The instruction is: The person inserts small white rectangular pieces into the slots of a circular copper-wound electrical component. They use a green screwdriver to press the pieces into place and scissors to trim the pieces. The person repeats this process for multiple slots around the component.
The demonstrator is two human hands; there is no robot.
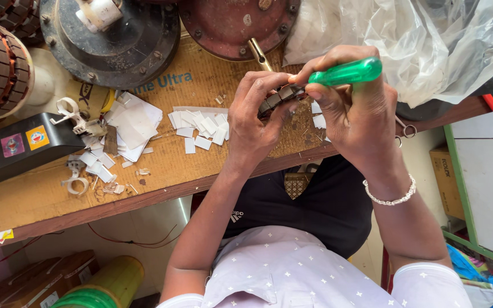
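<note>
**Inspector:** Workbench [41, 199] condition?

**Worker:** Cardboard-covered wood, carrying white paper slips [198, 128], a dark motor housing [112, 40], a rust-red cover [229, 23] and a clear plastic bag [429, 40].

**Inspector:** Hands?

**Worker:** I am clamping my left hand [255, 122] on a small dark slotted core [283, 97], just above the bench edge. My right hand [352, 120] is closing its fingers around a green-handled screwdriver [346, 72].

**Inspector:** Orientation?

**Worker:** Handle is lying nearly level, long axis running right to left, tip end toward the core; the tip is hidden.

**Inspector:** Risk?

**Worker:** I am judging a slip likely: pressing hard could drive the tip into my left fingers.
</note>
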